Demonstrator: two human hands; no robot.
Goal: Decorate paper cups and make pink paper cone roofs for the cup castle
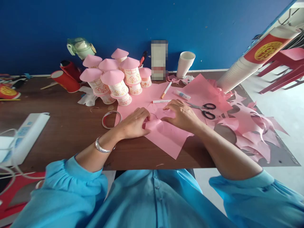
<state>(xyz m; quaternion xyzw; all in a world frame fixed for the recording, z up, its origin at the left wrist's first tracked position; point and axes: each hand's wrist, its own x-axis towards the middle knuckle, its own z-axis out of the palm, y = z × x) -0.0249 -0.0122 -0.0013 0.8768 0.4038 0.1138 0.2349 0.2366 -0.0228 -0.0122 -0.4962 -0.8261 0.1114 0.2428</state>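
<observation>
Curled round the left edge of a small curved pink paper piece (155,124) is my left hand (135,124), thumb below and fingers above. My right hand (182,115) is just right of that piece, thumb and fingers apart, its thumb tip close to the paper's edge; whether it touches cannot be made out. Both hands are over pink paper sheets (174,144) on the brown table. Beyond them lie a white marker (161,101), an orange-and-white marker (166,90), a glue stick (181,94) and black-handled scissors (206,110). A tape roll (103,120) lies beside my left wrist.
Several decorated paper-cup towers with pink cone roofs (112,76) stand at the back. A phone (159,60) and stacked white cups (185,65) stand by the blue wall. Pink scraps (251,126) and a long cup stack (251,63) are right; a power strip (30,136) is left.
</observation>
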